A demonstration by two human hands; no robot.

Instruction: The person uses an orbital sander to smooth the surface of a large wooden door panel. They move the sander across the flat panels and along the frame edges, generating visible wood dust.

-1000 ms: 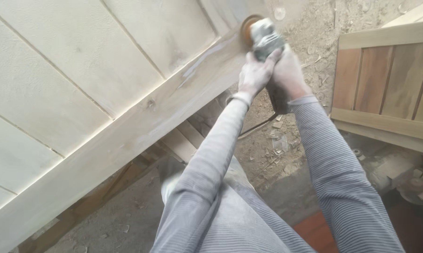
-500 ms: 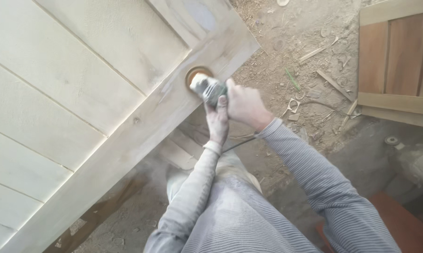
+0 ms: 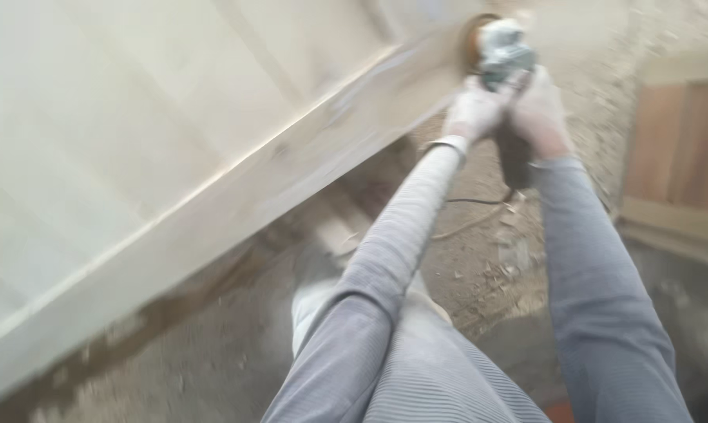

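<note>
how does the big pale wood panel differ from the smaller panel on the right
The pale wood panel is light cream and fills the left of the view; the smaller panel is reddish brown inside a pale frame. The sander, held by the left hand and right hand, rests on the pale one; the smaller one is untouched. Both are slatted and framed.

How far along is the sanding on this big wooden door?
Hard to say exactly, as the picture is blurred. The pale panels of the door look smooth. In hand: the left hand and right hand grip a sander, its disc pressed on the door's edge board near the far end. That board shows streaky, uneven patches, so it likely needs more passes.
</note>
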